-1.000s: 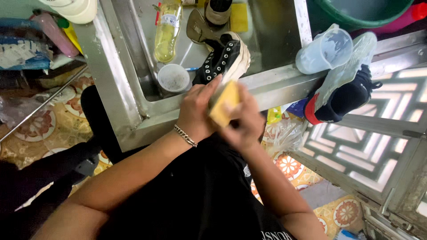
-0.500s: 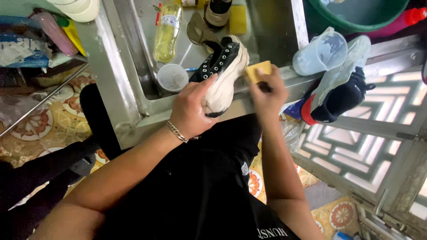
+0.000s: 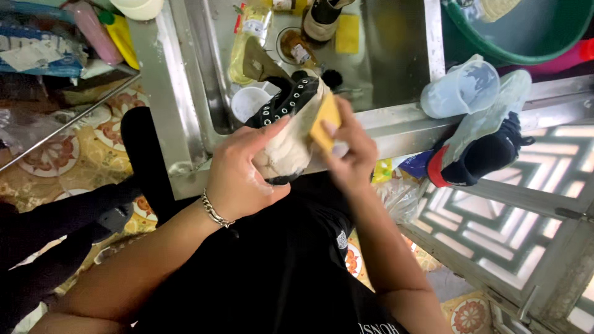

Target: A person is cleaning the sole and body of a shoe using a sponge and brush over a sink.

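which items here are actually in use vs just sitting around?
In use:
left hand gripping the black lace-up sneaker
right hand pressing the yellow sponge on its pale side

Lying about:
dark shoe on the sink edge
clear plastic cup
yellow liquid bottle
green basin
small white cup

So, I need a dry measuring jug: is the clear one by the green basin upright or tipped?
Tipped. The clear jug lies on its side on the sink's rim, mouth facing the camera.
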